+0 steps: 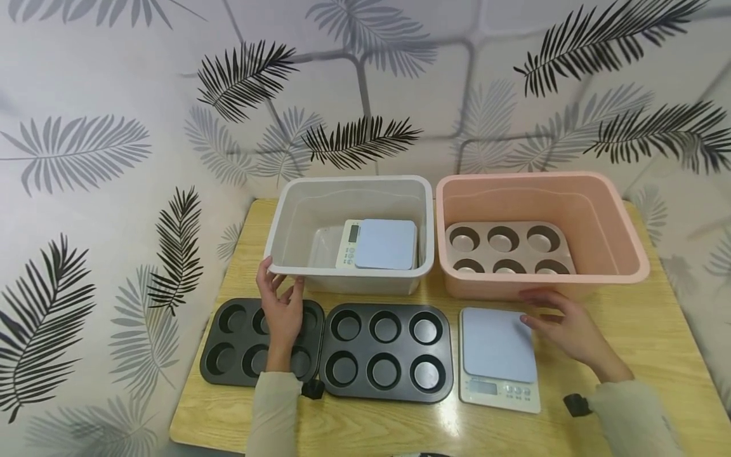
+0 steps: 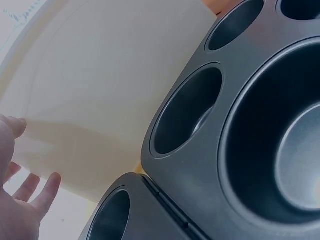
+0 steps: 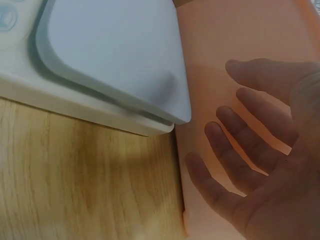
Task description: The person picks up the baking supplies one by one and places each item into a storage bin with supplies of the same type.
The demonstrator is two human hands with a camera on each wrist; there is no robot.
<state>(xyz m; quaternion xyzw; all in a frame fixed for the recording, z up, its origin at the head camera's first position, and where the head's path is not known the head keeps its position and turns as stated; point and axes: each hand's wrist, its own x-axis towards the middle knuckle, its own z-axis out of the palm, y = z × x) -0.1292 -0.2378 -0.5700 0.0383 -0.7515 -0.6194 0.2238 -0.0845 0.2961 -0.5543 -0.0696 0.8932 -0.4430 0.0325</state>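
Observation:
My left hand (image 1: 283, 311) is at the front left corner of a white plastic bin (image 1: 342, 272), above a dark muffin tin (image 1: 263, 336). Its fingers are spread beside the bin's wall (image 2: 85, 100); whether they touch it I cannot tell. Inside that bin lies a kitchen scale (image 1: 385, 244). My right hand (image 1: 562, 324), fingers spread and slightly bent, is at the front wall of a pink bin (image 1: 634, 263), holding nothing. Close by it on the table lies a second kitchen scale (image 1: 499, 349). A rose-gold muffin tin (image 1: 531, 247) lies inside the pink bin.
A second dark muffin tin (image 1: 385, 346) lies between the first one and the table scale. Everything stands on a wooden table (image 1: 354, 428). Behind it is a wall covering with a leaf pattern (image 1: 388, 95).

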